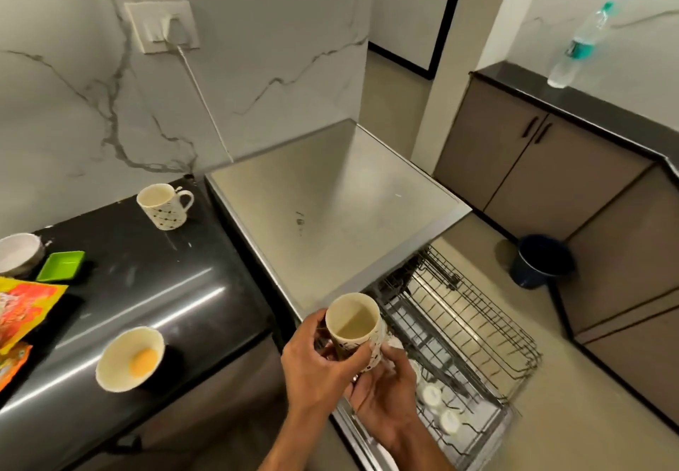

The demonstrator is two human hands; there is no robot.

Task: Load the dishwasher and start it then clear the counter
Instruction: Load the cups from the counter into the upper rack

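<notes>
A patterned white mug (pixel 353 320) is upright in front of the steel dishwasher (pixel 330 206), just left of its pulled-out wire rack (pixel 474 327). My left hand (pixel 316 364) grips the mug's side. From below and to the right, my right hand (pixel 385 393) holds its base and handle side. White items sit low in the rack (pixel 441 408). On the black counter (pixel 147 286) stand a second patterned mug (pixel 164 206), a bowl with an orange spot inside (pixel 129 358), a white bowl (pixel 18 253) and a small green dish (pixel 60 265).
Orange and yellow food packets (pixel 22 316) lie at the counter's left edge. A dark blue bucket (pixel 540 261) stands on the floor beyond the rack. A water bottle (pixel 580 47) rests on the far counter above brown cabinets (pixel 543 172). A cable hangs from the wall socket (pixel 161 27).
</notes>
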